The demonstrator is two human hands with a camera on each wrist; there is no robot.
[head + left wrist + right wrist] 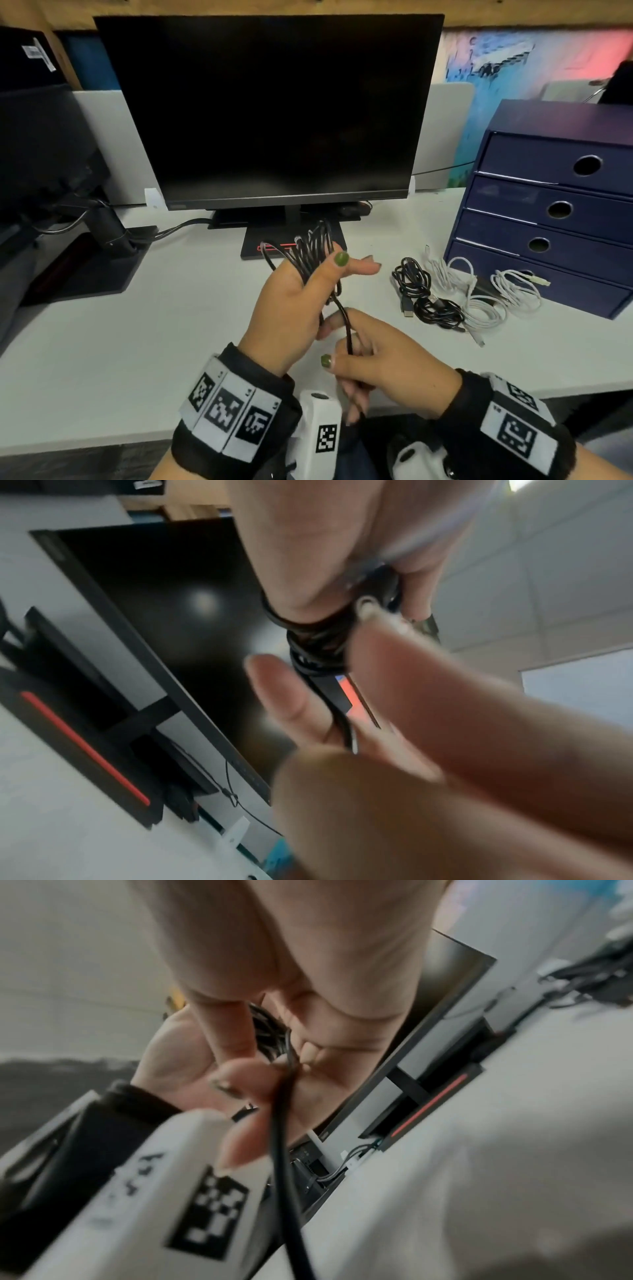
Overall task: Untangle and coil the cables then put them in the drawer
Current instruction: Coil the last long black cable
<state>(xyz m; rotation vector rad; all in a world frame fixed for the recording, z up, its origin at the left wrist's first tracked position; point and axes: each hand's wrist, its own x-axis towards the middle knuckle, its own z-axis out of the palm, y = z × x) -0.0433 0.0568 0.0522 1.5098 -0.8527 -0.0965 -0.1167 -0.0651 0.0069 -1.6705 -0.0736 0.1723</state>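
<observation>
With the left hand (287, 301) clamped on the black cable (313, 253) coil above the tabletop (137, 325), the right hand (383, 363), pinching the tail, should feed even, snug loops.

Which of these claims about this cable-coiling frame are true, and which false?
1. The left hand holds loops of a black cable. True.
2. The right hand is empty. False: it pinches the black cable's free length.
3. All four drawers of the blue drawer unit are closed. True.
4. The monitor shows a picture. False: its screen is dark.
5. Only white cables lie on the desk. False: black cables lie beside them.
</observation>
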